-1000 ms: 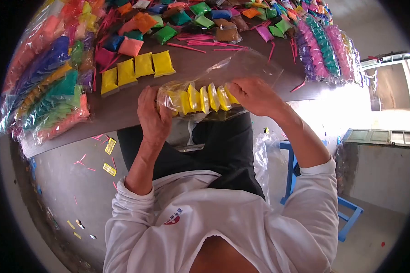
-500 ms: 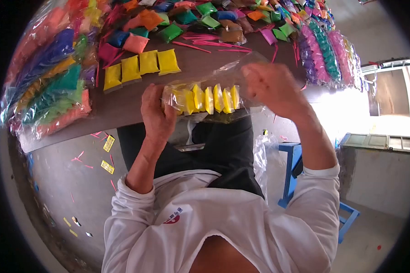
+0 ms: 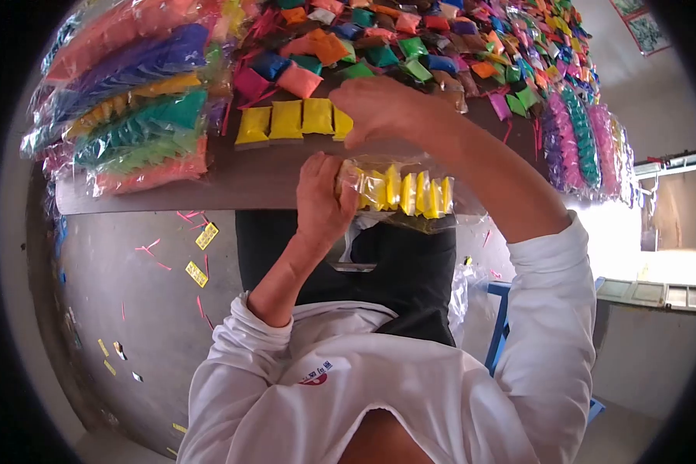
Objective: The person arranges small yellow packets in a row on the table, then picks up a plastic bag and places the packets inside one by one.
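My left hand (image 3: 322, 203) is closed around the left end of a clear plastic bag (image 3: 441, 224). Inside it, yellow packets (image 3: 410, 192) stand on edge in a row, close above the table's front edge. Behind the bag, a short row of flat yellow packets (image 3: 287, 121) lies side by side on the table. My right hand (image 3: 387, 112) reaches over the right end of that row. Its thumb and fingers are spread about the rightmost packet (image 3: 342, 124), partly covering it.
Bagged coloured packets (image 3: 143, 108) are stacked at the left of the brown table (image 3: 162, 197). Loose packets (image 3: 441, 46) in many colours cover the back, with pink strips among them. More filled bags (image 3: 576, 139) stand at the right. Scraps (image 3: 197, 273) litter the floor.
My right hand has left the bag's right end and moved back and left to the row of flat yellow packets. The left hand keeps its hold; the camera view has shifted.
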Motion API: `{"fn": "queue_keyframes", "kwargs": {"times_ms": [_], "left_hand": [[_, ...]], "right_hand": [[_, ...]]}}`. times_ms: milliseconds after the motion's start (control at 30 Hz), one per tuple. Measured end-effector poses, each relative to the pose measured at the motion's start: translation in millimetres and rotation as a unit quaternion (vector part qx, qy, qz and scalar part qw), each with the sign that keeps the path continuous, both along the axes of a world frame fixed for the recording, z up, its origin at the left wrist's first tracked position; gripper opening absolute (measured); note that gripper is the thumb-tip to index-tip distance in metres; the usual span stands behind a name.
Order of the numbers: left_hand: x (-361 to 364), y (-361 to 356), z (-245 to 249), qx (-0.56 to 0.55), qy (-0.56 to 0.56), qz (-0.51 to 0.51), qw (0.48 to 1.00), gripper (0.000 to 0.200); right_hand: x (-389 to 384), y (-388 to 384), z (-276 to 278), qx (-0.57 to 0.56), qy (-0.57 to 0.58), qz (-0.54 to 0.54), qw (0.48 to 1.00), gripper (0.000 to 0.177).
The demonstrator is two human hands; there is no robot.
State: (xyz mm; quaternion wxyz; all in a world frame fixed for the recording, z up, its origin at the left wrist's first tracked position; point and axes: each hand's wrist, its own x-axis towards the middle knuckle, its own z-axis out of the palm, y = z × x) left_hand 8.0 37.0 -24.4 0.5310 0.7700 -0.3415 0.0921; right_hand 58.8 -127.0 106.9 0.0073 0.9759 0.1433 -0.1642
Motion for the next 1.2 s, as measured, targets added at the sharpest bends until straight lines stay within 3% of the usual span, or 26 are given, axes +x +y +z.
{"fn": "queue_keyframes", "kwargs": {"times_ms": [200,300,400,500,767,1000,1067,1133,1200], "left_hand": [[1,1,2,0.004,-0.013,0.001,1.000,0.023],[1,3,8,-0.009,-0.015,-0.010,1.000,0.021],[2,2,8,-0.019,-0.017,-0.009,1.000,0.022],[1,2,8,-0.019,-0.020,-0.011,1.000,0.022],[1,2,12,-0.018,-0.019,-0.006,1.000,0.020],[0,6,11,0.002,0.018,-0.009,1.000,0.023],[-1,2,6,-0.021,0.002,0.001,1.000,0.020],[-2,3,-5,0.002,0.002,0.021,1.000,0.023],[-3,4,-12,0.018,0.008,0.013,1.000,0.025]], "right_hand": [[5,0,-44,-0.010,-0.062,0.027,0.998,0.045],[5,-6,-35,0.039,-0.012,-0.014,0.999,0.043],[11,-10,-13,0.029,-0.030,-0.028,0.999,0.043],[22,-4,-5,0.104,-0.086,0.009,0.991,0.047],[42,17,-42,0.056,-0.071,0.066,0.994,0.052],[43,17,-27,-0.004,-0.011,0.003,1.000,0.048],[27,5,-1,0.068,-0.147,-0.025,0.986,0.047],[3,-15,37,0.237,-0.202,-0.035,0.950,0.048],[-53,-20,86,0.301,-0.188,-0.185,0.916,0.047]]}}
